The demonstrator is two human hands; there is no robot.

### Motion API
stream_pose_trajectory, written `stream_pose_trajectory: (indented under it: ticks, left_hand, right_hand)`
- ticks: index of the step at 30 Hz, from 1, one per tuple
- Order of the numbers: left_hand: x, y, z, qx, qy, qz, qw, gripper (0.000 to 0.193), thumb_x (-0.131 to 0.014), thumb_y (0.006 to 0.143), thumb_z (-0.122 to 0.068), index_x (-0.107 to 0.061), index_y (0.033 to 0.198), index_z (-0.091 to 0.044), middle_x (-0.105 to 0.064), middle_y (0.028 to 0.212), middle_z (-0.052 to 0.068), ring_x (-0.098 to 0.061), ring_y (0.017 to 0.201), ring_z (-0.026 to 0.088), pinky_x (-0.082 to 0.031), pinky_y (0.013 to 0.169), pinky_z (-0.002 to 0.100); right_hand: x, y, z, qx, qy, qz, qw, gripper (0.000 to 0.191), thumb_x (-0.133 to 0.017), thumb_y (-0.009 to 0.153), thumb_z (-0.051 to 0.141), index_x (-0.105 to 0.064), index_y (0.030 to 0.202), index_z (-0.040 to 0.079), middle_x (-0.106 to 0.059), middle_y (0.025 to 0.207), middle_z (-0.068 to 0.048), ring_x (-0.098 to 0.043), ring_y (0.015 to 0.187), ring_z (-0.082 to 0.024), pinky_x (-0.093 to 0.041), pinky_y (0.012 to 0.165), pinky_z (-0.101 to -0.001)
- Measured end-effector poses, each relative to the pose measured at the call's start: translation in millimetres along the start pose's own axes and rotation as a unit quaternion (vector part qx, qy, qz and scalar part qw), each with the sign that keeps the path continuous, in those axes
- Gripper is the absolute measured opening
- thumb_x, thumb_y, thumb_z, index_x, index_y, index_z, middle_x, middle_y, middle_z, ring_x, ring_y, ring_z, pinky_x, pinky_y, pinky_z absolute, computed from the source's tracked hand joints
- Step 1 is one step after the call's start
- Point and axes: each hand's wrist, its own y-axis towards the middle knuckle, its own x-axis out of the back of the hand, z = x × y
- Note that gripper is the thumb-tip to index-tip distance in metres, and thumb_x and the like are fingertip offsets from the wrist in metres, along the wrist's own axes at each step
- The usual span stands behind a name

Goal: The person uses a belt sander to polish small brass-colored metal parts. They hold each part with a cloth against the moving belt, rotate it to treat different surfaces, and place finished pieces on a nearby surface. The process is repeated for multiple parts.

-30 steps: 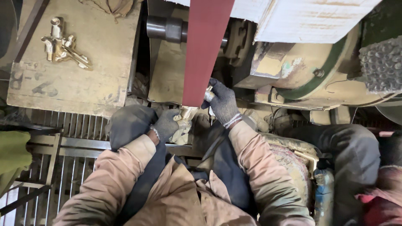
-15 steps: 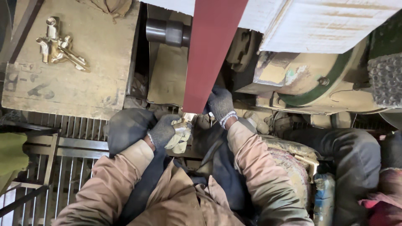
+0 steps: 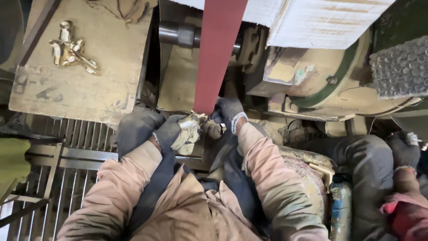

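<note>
— Dusty workshop, right? What's that red strip?
— It's a sanding belt [image 3: 218, 53] on a big machine.
— What are the hands doing?
— The left hand [image 3: 171, 131] in a dark glove is closed around a rag-wrapped brass piece [image 3: 192, 125]. The right hand [image 3: 228, 111] pinches its other end, right at the belt's near end.
— And far left?
— More brass fittings [image 3: 70, 48] lie on a wooden board [image 3: 89, 89].

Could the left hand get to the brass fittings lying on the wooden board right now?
Probably not at once: the left hand is gripping the workpiece at the red belt. The brass fittings lie uncovered on the wooden board, nothing between.
</note>
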Motion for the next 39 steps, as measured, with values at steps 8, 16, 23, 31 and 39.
stream_pose_trajectory:
  ticks: [8,16,23,31,39]
  left_hand:
    - [15.3,-48.2,12.9,-0.127,0.286,-0.101,0.944,0.038,-0.075,0.085,0.0,-0.065,0.121,0.003,-0.071,0.102,0.01,-0.07,0.088,0.016,-0.059,0.075,0.031]
    - [17.0,-77.8,22.9,-0.146,0.267,0.01,0.952,0.063,-0.082,0.083,-0.017,-0.057,0.139,0.001,-0.072,0.112,0.011,-0.069,0.088,0.012,-0.057,0.073,0.026]
    - [6.1,-92.7,38.9,-0.168,0.233,-0.037,0.957,0.082,-0.09,0.073,-0.027,-0.052,0.139,0.005,-0.067,0.126,0.011,-0.068,0.114,0.02,-0.058,0.097,0.033]
    - [12.5,-84.2,7.8,-0.232,0.238,-0.045,0.942,0.067,-0.083,0.076,-0.013,-0.058,0.135,0.004,-0.069,0.125,0.011,-0.068,0.115,0.022,-0.058,0.099,0.035]
    - [4.6,-36.0,-43.5,-0.24,0.252,-0.127,0.929,0.055,-0.074,0.075,0.009,-0.063,0.129,0.002,-0.071,0.118,0.012,-0.071,0.105,0.021,-0.06,0.089,0.033]
  right_hand:
    - [39.7,-95.6,-45.2,0.168,0.091,0.056,0.98,0.039,-0.076,0.085,0.012,-0.064,0.116,-0.007,-0.07,0.1,-0.011,-0.07,0.077,-0.019,-0.059,0.068,-0.0315]
    - [55.2,-171.4,-82.5,0.256,0.059,0.111,0.959,0.044,-0.07,0.089,0.007,-0.064,0.13,-0.01,-0.071,0.103,-0.014,-0.067,0.086,-0.019,-0.056,0.08,-0.0304]
    - [63.2,-177.4,-89.3,0.165,0.121,0.179,0.962,0.032,-0.067,0.088,0.003,-0.057,0.116,-0.009,-0.07,0.136,-0.013,-0.074,0.101,-0.026,-0.06,0.092,-0.0375]
    - [61.9,-131.6,-68.7,0.432,-0.28,0.076,0.854,0.026,-0.08,0.088,0.012,-0.066,0.107,0.002,-0.072,0.095,-0.008,-0.07,0.087,-0.016,-0.055,0.08,-0.0311]
    - [31.2,-49.9,-69.3,0.362,-0.269,-0.018,0.892,0.024,-0.083,0.083,0.013,-0.063,0.091,0.001,-0.069,0.082,-0.009,-0.065,0.076,-0.016,-0.055,0.071,-0.0305]
